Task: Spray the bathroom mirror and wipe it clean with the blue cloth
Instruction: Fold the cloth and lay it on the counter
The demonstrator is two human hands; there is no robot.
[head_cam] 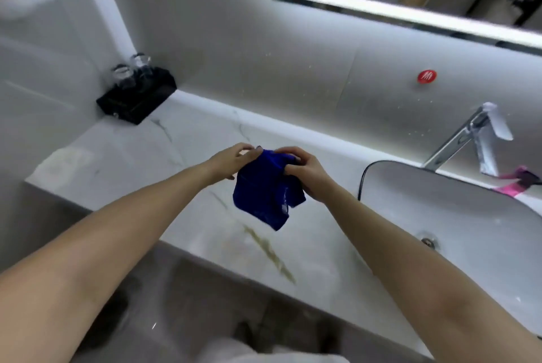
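Both hands [231, 162] [305, 175] pinch blue cloth [264, 189] above countertop [140, 145].

A black tray [137, 99] is set in the back corner of the white stone counter [205, 140], and two clear glasses [121, 74] are stood on it. A white sink [440, 204] is seen at the right, with a silver tap [457, 140] over it. A round red sticker [427, 76] is stuck on the wall. A pink thing [516, 184] is laid behind the sink.

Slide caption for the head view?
Left hand and right hand grip the blue cloth over the counter, beside the basin.
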